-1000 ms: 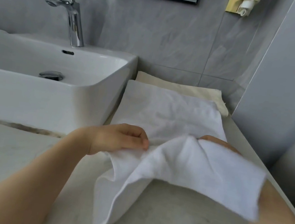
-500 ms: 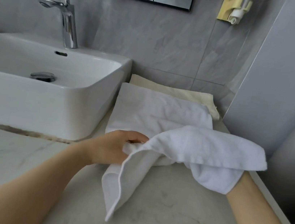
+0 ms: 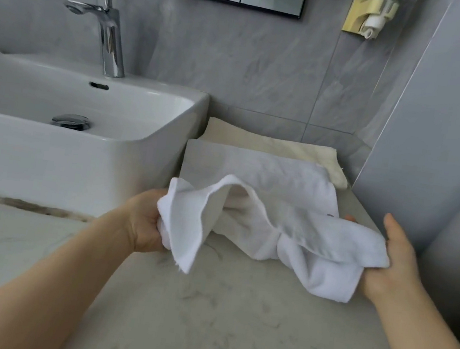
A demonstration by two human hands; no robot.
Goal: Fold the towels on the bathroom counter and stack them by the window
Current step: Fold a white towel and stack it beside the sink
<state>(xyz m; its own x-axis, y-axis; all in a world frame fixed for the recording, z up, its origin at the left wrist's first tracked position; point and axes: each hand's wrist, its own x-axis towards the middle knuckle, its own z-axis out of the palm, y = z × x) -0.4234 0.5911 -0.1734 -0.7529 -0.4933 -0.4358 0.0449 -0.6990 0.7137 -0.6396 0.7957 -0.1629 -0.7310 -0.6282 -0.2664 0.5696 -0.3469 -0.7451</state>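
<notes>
On the tabletop [image 3: 230,328], right of the sink [image 3: 75,173]: a folded towel [image 3: 253,167], white, lies flat on a cream towel [image 3: 291,150] that shows past its far edge; both sit in the corner by the tiled wall.
White towel [image 3: 300,234]: loose and crumpled, it sags between both hands just in front of the folded towel, and its ends hang toward the tabletop.
Left hand [image 3: 142,221]: grasps the bunched left end, fingers curled round the cloth.
Right hand [image 3: 395,264]: holds the right end, thumb on the near side, one fingertip showing behind the cloth, the rest hidden.
Sink: white basin with a metal drain plug and a chrome tap [image 3: 109,36] at the back.
Wall: a yellow dispenser [image 3: 364,11] hangs at upper right.
</notes>
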